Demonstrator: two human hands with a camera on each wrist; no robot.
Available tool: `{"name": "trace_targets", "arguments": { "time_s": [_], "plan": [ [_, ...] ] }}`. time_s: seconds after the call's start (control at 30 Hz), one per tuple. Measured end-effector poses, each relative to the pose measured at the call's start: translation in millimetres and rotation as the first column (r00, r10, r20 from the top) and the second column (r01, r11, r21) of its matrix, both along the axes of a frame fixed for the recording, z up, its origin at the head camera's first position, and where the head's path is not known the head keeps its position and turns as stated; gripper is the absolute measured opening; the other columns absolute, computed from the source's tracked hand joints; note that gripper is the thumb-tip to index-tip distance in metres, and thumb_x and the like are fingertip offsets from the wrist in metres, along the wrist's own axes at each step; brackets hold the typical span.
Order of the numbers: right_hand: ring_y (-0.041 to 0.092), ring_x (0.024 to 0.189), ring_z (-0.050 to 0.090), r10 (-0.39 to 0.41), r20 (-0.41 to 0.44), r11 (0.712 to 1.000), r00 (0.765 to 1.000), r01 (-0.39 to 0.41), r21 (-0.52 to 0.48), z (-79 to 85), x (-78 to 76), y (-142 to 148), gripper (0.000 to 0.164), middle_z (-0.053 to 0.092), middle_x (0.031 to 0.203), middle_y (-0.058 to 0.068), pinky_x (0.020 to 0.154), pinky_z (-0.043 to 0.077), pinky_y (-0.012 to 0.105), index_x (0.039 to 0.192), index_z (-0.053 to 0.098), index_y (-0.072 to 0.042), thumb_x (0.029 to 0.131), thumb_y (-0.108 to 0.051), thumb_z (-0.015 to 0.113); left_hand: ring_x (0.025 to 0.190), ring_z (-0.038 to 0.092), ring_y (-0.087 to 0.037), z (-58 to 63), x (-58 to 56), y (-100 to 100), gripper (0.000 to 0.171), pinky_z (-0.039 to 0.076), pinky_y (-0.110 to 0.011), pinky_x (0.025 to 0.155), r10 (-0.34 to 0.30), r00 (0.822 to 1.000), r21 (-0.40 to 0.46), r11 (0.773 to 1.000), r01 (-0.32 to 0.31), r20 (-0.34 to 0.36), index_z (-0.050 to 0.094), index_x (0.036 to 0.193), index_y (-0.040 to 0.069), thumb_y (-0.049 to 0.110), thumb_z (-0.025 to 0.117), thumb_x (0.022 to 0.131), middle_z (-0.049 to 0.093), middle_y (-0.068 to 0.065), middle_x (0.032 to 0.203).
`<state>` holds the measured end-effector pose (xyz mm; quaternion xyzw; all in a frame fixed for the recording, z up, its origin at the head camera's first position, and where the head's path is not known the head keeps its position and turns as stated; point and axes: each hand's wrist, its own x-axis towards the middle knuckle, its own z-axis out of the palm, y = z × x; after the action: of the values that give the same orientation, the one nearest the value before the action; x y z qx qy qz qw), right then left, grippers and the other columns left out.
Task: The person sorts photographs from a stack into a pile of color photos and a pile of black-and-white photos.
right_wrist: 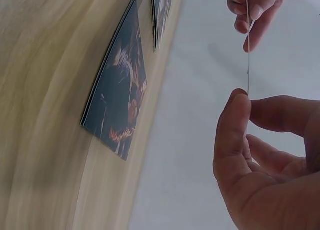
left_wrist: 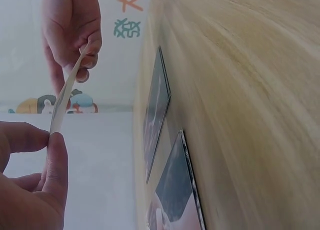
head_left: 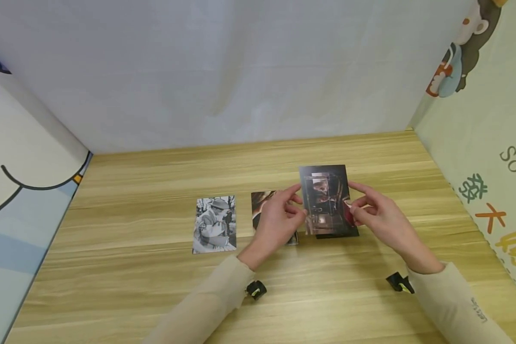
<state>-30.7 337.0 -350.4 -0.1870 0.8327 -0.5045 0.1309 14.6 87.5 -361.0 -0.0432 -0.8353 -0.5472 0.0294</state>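
My left hand (head_left: pixel 279 215) and right hand (head_left: pixel 380 215) pinch opposite side edges of a dark photo card (head_left: pixel 324 200), raised above the table. Edge-on in the right wrist view, the card (right_wrist: pixel 248 64) is a thin line; in the left wrist view it bends slightly. Beneath it lies a small stack of dark photo cards (right_wrist: pixel 117 84), mostly hidden in the head view. Another pile of photo cards (head_left: pixel 262 200) sits left of that, partly covered by my left hand. Farther left, a black-and-white photo card (head_left: pixel 215 224) of a person in a hat lies flat.
The wood-grain table (head_left: pixel 133 239) meets a pale cloth wall (head_left: pixel 176 95) at the back. Printed panels with cartoon figures and lettering (head_left: pixel 490 215) stand at both sides. Black wrist straps (head_left: pixel 256 289) hang by the sleeves.
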Motion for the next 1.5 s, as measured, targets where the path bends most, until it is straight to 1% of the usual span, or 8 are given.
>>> {"name": "trace_targets", "arguments": {
  "time_s": [0.2,0.43,0.7,0.83,0.97,1.13,1.37,1.5],
  "plan": [
    [0.016,0.076,0.068,-0.008,0.006,1.000,1.000,0.008,0.015,-3.5,-1.8,4,0.062,0.067,0.106,0.022,0.072,0.062,0.034,0.159,0.033,0.003,0.101,0.002,0.055,0.084,0.068,-0.009,-2.5,-2.9,5,0.064,0.057,-0.022,0.070,0.005,1.000,-0.008,1.000,-0.005,0.029,0.053,0.151,0.005,0.000,0.072,0.090,0.066,-0.006,0.113],
    [0.014,0.077,0.069,-0.017,0.001,1.000,1.000,0.017,0.026,-7.7,-4.6,9,0.062,0.067,0.104,0.021,0.073,0.062,0.034,0.159,0.034,0.002,0.100,0.003,0.054,0.081,0.066,-0.006,-8.2,-7.7,11,0.065,0.056,-0.018,0.069,0.019,1.000,-0.046,0.999,-0.019,0.006,0.053,0.150,0.002,0.000,0.073,0.088,0.067,-0.006,0.111],
    [0.013,0.079,0.069,-0.026,0.003,0.999,1.000,0.025,0.045,-10.9,-6.4,12,0.060,0.066,0.103,0.021,0.073,0.062,0.034,0.158,0.035,0.003,0.101,0.002,0.053,0.084,0.070,-0.010,-12.2,-11.9,16,0.067,0.057,-0.019,0.069,0.011,1.000,-0.059,0.998,-0.010,0.022,0.050,0.151,0.002,0.000,0.073,0.088,0.067,-0.005,0.110],
    [0.012,0.079,0.069,-0.026,0.010,0.999,1.000,0.025,0.035,-14.7,-8.2,14,0.060,0.066,0.101,0.020,0.074,0.062,0.033,0.158,0.036,0.003,0.100,0.003,0.053,0.083,0.069,-0.008,-15.1,-14.1,18,0.067,0.056,-0.018,0.068,0.008,0.999,-0.061,0.998,-0.006,0.033,0.051,0.151,0.003,0.000,0.072,0.088,0.066,-0.004,0.109],
    [0.012,0.080,0.068,-0.033,0.015,0.998,0.999,0.032,0.047,-17.7,-9.3,16,0.059,0.065,0.101,0.020,0.073,0.062,0.031,0.157,0.036,0.004,0.100,0.003,0.053,0.081,0.067,-0.005,-18.1,-16.6,20,0.068,0.056,-0.017,0.067,-0.004,0.999,-0.080,0.997,0.008,0.052,0.051,0.151,0.002,0.000,0.073,0.086,0.066,-0.004,0.108],
    [0.014,0.082,0.068,-0.036,0.017,0.998,0.999,0.035,0.060,-19.8,-9.8,16,0.058,0.066,0.102,0.020,0.072,0.061,0.028,0.156,0.037,0.005,0.101,0.002,0.055,0.083,0.066,-0.005,-19.0,-17.0,20,0.070,0.055,-0.016,0.067,-0.019,0.997,-0.120,0.992,0.028,0.075,0.048,0.152,0.001,0.002,0.074,0.088,0.066,-0.006,0.110],
    [0.018,0.083,0.068,-0.018,0.010,0.996,1.000,0.017,0.086,-23.3,-11.0,17,0.058,0.067,0.100,0.020,0.072,0.060,0.027,0.155,0.038,0.007,0.100,0.003,0.054,0.082,0.064,-0.003,-20.5,-19.9,21,0.072,0.054,-0.015,0.066,-0.042,0.994,-0.173,0.983,0.059,0.102,0.045,0.154,0.002,0.000,0.073,0.087,0.066,-0.008,0.115],
    [0.019,0.084,0.068,-0.005,-0.007,0.994,1.000,0.005,0.107,-25.3,-12.4,18,0.057,0.067,0.098,0.018,0.072,0.059,0.026,0.154,0.039,0.007,0.099,0.003,0.054,0.080,0.064,-0.003,-22.6,-21.3,21,0.072,0.053,-0.015,0.064,-0.047,0.992,-0.191,0.979,0.069,0.114,0.045,0.154,0.001,-0.001,0.073,0.087,0.066,-0.008,0.113]
  ]
}}
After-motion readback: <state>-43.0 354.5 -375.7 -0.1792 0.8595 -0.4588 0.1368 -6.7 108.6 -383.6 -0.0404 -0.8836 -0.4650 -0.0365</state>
